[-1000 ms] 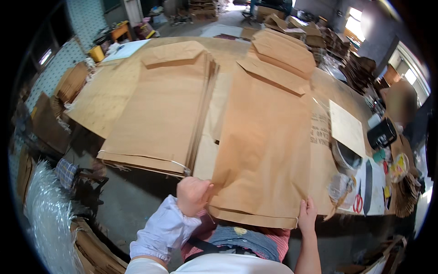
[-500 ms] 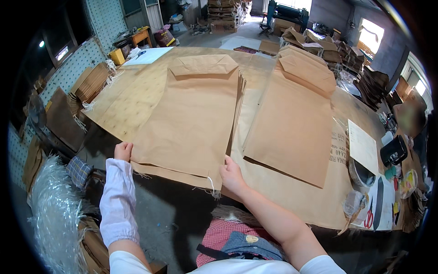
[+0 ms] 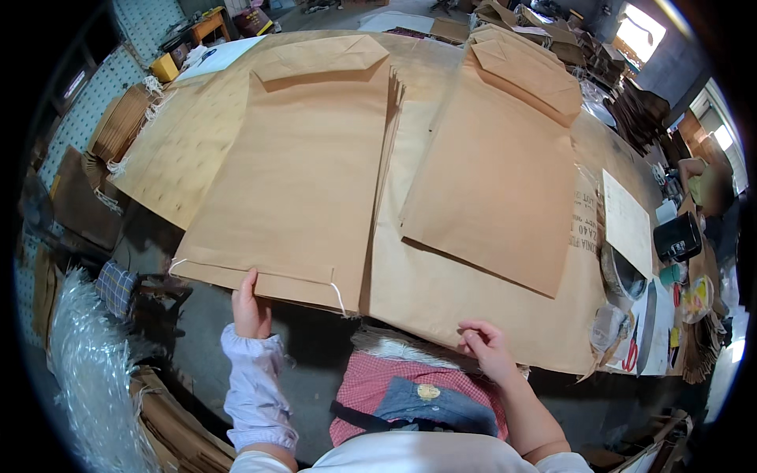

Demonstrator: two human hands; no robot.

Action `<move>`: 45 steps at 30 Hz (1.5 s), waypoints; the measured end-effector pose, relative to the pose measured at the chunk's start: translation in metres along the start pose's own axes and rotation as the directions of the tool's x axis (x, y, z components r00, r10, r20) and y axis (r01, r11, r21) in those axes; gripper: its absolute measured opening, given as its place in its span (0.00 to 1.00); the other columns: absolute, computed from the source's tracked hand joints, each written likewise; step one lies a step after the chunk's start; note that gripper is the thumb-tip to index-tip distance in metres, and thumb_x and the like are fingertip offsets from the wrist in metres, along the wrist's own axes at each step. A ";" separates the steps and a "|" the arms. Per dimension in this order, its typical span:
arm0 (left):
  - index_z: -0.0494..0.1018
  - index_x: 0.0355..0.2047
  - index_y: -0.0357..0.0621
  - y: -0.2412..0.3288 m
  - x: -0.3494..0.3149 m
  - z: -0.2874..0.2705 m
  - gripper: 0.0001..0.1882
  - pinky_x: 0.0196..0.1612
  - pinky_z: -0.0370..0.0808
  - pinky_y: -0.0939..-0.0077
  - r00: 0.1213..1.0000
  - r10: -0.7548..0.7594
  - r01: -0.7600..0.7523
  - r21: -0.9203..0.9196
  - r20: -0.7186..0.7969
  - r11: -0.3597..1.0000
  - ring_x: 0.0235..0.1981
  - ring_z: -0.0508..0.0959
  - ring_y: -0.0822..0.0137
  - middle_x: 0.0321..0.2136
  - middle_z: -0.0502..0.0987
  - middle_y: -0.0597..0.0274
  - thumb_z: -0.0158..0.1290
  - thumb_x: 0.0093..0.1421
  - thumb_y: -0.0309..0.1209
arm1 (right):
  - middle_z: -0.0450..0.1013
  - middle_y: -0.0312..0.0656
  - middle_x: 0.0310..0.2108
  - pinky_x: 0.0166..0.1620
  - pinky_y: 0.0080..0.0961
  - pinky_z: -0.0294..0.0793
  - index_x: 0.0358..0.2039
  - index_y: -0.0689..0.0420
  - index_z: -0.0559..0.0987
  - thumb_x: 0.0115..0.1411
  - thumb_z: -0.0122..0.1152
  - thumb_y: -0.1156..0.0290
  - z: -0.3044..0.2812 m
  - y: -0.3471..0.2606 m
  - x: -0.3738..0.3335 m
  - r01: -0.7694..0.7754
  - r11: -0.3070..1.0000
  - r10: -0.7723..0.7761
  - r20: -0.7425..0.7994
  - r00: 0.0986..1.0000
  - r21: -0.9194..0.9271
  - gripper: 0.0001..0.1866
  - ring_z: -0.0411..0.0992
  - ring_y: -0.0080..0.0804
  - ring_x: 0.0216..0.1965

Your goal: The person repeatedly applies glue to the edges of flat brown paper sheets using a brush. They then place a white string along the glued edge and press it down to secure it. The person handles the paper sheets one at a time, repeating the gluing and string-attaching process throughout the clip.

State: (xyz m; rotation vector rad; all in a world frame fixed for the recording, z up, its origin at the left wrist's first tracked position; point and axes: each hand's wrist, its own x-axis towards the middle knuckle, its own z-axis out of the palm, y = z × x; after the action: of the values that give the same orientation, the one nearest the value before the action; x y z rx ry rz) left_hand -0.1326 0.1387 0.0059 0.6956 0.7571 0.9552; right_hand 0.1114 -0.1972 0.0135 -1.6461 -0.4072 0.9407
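A brown kraft paper bag [image 3: 307, 173], its far end folded into a flat bottom, lies on a stack of similar bags left of centre. White string ends stick out at its near stitched edge. My left hand [image 3: 251, 311] pinches this near edge, thumb on top and the other fingers mostly hidden beneath. Loosely bent and holding nothing, my right hand [image 3: 487, 347] hovers by the table's front edge, apart from the bags. A second pile of brown paper bags [image 3: 497, 181] lies to the right, its folded ends also at the far side.
The wooden table [image 3: 169, 169] carries a brown paper sheet [image 3: 465, 276]. Along the right lie red scissors [image 3: 631, 355], a black mug [image 3: 676, 238] and a white board [image 3: 627, 221]. A pile of clear plastic strands [image 3: 95, 378] stands at left. A person [image 3: 706, 185] is at far right.
My left hand has moved from the bag's left corner toward the middle of its near edge. My right hand has let go of the right corner and moved right. The view has shifted closer.
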 end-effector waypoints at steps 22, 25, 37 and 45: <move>0.60 0.52 0.31 -0.139 0.093 0.207 0.33 0.54 0.64 0.61 0.591 0.200 -0.805 0.589 0.782 0.073 0.53 0.66 0.52 0.52 0.63 0.40 0.59 0.52 0.38 | 0.61 0.60 0.51 0.59 0.37 0.56 0.54 0.70 0.63 0.51 0.62 0.65 -0.176 -0.013 0.130 -0.125 0.829 -0.311 -0.636 0.706 -0.545 0.33 0.59 0.51 0.55; 0.59 0.53 0.30 -0.159 0.101 0.232 0.36 0.53 0.67 0.67 0.723 -0.080 -0.619 0.695 0.686 0.366 0.52 0.69 0.56 0.51 0.67 0.45 0.63 0.49 0.33 | 0.62 0.59 0.51 0.57 0.36 0.60 0.51 0.70 0.65 0.51 0.63 0.65 -0.174 -0.013 0.140 -0.163 0.863 -0.251 -0.685 0.683 -0.478 0.31 0.62 0.48 0.53; 0.71 0.42 0.35 -0.141 0.137 0.272 0.15 0.37 0.71 0.79 0.719 -0.523 0.120 0.659 0.457 0.742 0.34 0.75 0.73 0.35 0.77 0.62 0.57 0.57 0.29 | 0.74 0.47 0.40 0.41 0.27 0.73 0.45 0.69 0.71 0.61 0.52 0.68 -0.209 -0.032 0.133 0.071 0.975 0.019 -0.395 0.919 0.211 0.17 0.73 0.30 0.40; 0.64 0.51 0.33 -0.087 -0.006 0.219 0.19 0.45 0.71 0.78 0.703 -0.563 0.236 0.603 0.436 0.762 0.41 0.75 0.70 0.43 0.75 0.58 0.50 0.61 0.26 | 0.74 0.44 0.41 0.42 0.27 0.72 0.47 0.68 0.71 0.62 0.53 0.68 -0.180 -0.033 0.008 0.124 0.986 -0.064 -0.442 0.895 0.107 0.18 0.72 0.29 0.40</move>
State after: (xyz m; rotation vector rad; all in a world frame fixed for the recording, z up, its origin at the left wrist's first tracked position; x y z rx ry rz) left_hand 0.0823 0.0582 0.0592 1.1609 0.5495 0.0548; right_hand 0.2594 -0.3000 0.0485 -1.6411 -0.1101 0.4891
